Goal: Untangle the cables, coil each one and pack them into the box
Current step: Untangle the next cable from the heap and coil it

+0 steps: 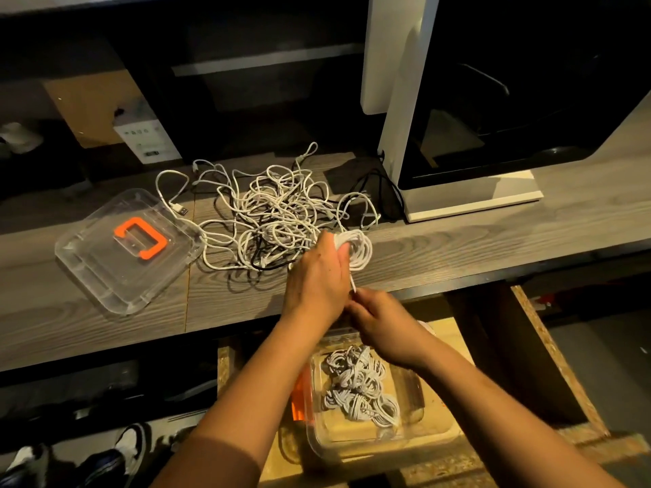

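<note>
White cable coil (361, 250) is gripped in the left hand (317, 276) while the right hand (382, 325) pinches its loose end, above the near clear box (433, 434) holding coiled cables (359, 385), with the tangled pile (278, 213) and clear lid (123, 251) farther left on the wooden desk (458, 255).

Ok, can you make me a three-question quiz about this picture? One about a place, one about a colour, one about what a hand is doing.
1. Where is the clear box holding coiled cables? A below the desk; B on a bed; C hanging on a wall.
2. What colour is the handle on the clear lid? A blue; B orange; C green.
3. What is the left hand doing? A lying flat; B waving; C gripping a white coil.
Answers: A, the box sits lower than the desk edge; B, the handle is bright orange; C, it clasps the coil.
</note>
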Available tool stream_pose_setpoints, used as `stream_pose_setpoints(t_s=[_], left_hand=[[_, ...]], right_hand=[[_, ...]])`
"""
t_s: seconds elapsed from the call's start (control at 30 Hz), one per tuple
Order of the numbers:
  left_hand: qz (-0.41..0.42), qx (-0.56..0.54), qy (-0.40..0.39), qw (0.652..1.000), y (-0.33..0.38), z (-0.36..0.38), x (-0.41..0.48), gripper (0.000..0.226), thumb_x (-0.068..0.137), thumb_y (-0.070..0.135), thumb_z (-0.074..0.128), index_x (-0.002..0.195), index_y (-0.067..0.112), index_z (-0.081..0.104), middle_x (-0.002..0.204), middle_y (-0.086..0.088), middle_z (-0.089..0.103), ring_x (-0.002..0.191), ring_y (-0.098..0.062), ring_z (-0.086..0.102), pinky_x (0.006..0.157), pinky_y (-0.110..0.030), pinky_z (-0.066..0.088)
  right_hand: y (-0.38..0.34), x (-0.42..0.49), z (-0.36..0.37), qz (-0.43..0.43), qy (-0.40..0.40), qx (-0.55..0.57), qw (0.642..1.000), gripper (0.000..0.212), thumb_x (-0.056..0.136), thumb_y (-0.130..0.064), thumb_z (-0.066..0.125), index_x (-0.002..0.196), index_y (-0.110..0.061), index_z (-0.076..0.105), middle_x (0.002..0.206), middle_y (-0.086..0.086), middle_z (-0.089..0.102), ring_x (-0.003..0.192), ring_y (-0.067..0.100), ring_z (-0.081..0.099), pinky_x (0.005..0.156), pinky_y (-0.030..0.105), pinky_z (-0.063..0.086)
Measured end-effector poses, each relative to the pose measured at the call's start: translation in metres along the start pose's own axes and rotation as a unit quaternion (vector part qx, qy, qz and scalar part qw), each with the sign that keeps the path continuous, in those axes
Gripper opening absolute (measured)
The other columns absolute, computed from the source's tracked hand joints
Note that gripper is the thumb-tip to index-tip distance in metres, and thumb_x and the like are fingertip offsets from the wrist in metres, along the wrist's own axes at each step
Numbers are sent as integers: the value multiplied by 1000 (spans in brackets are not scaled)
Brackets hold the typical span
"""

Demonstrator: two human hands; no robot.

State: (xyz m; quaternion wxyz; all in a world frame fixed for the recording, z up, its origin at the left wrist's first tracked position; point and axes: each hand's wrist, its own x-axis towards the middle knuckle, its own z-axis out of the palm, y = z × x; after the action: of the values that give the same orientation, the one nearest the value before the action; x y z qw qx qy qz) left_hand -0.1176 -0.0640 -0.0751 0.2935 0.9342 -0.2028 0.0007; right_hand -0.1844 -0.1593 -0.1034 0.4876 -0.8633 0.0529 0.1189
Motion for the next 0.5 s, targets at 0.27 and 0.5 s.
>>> stream_pose_setpoints(t_s=[0.27, 0.5], left_hand=[[12, 208, -141, 968, -25, 15, -5, 26, 101, 30, 29, 115, 12, 43, 104, -11, 65, 93, -32, 62, 68, -35, 40], [102, 59, -229, 966, -19, 3, -38, 18, 100, 29, 32, 108, 17, 43, 95, -7, 60, 86, -29, 57, 68, -36, 42]], right_hand=[[-28, -6, -28, -85, -10, -402, 912, 28, 100, -32, 35, 105, -18, 59, 97, 6, 64, 85, 23, 60, 69, 32, 42], [-35, 15, -87, -87, -19, -402, 911, 24, 84, -44, 63, 98, -27, 71, 90, -6, 67, 79, 10, 55, 68, 25, 46]])
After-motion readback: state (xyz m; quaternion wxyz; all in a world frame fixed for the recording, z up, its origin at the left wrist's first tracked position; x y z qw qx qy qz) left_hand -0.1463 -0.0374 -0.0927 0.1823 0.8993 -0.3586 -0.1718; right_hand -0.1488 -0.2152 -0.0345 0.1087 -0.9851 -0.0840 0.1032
